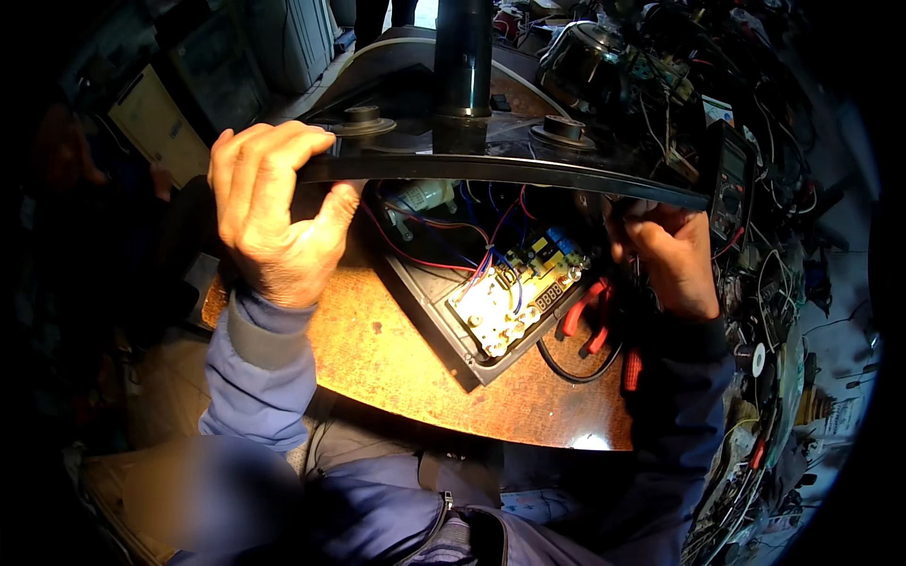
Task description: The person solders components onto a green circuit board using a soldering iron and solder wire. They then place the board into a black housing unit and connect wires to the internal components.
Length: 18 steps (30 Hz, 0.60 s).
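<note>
A broad black panel (491,170) is held tilted up, its near edge raised. My left hand (278,212) grips its left end, fingers over the top and thumb below the edge. At the right end my right hand (665,250) is closed on the panel, its fingertips partly in shadow. Below lies an open dark housing (429,321) with a circuit board (514,307) carrying a small digit display (549,299). Red, blue and dark wires (444,267) run from the board back under the panel, where a white cylindrical part (420,195) shows.
Everything rests on a worn wooden tabletop (406,391). Red-handled pliers (587,307) and a black cable (576,377) lie right of the housing. Farther right are a multimeter (734,184) and heaped wires. A dark upright cylinder (463,66) stands at the back.
</note>
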Each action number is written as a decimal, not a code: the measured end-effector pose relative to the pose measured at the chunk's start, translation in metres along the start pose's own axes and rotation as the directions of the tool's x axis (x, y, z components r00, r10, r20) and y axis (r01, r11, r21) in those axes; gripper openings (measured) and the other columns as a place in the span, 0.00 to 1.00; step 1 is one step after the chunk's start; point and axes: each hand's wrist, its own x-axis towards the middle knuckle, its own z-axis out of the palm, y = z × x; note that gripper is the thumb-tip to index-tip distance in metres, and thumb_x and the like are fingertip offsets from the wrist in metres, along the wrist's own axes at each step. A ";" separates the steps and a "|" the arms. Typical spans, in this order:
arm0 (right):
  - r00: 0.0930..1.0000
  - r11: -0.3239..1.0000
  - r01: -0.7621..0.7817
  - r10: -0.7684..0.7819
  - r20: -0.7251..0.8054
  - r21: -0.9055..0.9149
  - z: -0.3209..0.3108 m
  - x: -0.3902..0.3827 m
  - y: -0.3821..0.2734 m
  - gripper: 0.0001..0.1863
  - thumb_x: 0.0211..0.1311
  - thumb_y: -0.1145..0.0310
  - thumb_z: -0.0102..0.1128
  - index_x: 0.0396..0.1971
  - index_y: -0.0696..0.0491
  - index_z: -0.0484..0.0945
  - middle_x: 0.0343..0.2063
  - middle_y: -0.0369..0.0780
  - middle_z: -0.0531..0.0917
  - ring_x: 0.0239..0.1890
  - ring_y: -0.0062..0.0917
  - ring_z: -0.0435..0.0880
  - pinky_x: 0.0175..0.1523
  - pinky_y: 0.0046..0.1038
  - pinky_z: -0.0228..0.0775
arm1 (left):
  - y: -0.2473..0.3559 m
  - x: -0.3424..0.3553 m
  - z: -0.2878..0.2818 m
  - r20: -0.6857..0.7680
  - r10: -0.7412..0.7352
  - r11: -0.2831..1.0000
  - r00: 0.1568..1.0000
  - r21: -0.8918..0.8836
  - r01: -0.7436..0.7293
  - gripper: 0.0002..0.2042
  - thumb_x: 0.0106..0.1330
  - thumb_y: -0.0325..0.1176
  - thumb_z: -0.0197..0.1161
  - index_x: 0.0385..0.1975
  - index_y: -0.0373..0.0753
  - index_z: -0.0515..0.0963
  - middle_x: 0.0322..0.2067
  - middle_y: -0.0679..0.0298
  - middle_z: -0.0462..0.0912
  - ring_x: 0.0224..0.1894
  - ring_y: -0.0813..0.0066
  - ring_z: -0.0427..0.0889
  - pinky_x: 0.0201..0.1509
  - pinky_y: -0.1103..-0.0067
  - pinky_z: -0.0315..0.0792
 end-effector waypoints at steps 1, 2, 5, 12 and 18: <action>0.998 0.991 0.065 -0.062 -0.024 0.120 0.006 0.000 0.003 0.12 0.62 0.83 0.57 0.44 0.63 0.84 0.36 0.41 0.87 0.33 0.24 0.85 0.39 0.26 0.78 | 0.003 0.001 0.000 -0.003 0.016 0.999 1.000 0.047 -0.016 0.23 0.42 0.24 0.79 0.42 0.42 0.85 0.44 0.63 0.87 0.52 0.58 0.82 0.68 0.57 0.68; 0.997 0.987 0.059 -0.052 -0.052 0.151 0.009 -0.002 0.005 0.11 0.64 0.81 0.58 0.45 0.63 0.84 0.37 0.42 0.88 0.33 0.24 0.85 0.39 0.26 0.79 | 0.008 0.001 -0.002 0.022 0.017 0.993 1.000 0.117 -0.020 0.23 0.42 0.24 0.79 0.43 0.42 0.85 0.45 0.64 0.87 0.55 0.58 0.82 0.70 0.55 0.65; 0.995 0.986 0.075 -0.064 -0.077 0.147 0.010 -0.001 0.007 0.11 0.66 0.80 0.59 0.46 0.63 0.84 0.39 0.43 0.88 0.33 0.23 0.85 0.39 0.26 0.79 | 0.028 0.001 -0.008 0.079 0.083 0.982 0.993 0.166 -0.095 0.21 0.49 0.24 0.76 0.46 0.39 0.83 0.50 0.57 0.85 0.61 0.52 0.80 0.71 0.52 0.66; 0.999 0.986 0.045 -0.043 -0.016 0.160 0.011 -0.001 0.000 0.09 0.67 0.79 0.60 0.44 0.62 0.84 0.37 0.42 0.88 0.33 0.22 0.86 0.39 0.24 0.79 | 0.069 0.032 0.030 0.342 0.340 0.681 0.876 -0.732 0.021 0.07 0.60 0.20 0.71 0.38 0.32 0.85 0.35 0.54 0.86 0.35 0.61 0.88 0.39 0.73 0.83; 0.988 0.995 -0.062 0.050 0.145 0.079 0.007 -0.013 -0.015 0.04 0.67 0.79 0.65 0.39 0.64 0.83 0.31 0.41 0.87 0.29 0.20 0.83 0.37 0.22 0.77 | 0.084 0.038 0.053 0.324 0.323 0.733 0.889 -0.680 -0.019 0.19 0.56 0.24 0.80 0.49 0.35 0.86 0.41 0.53 0.87 0.39 0.60 0.90 0.43 0.73 0.86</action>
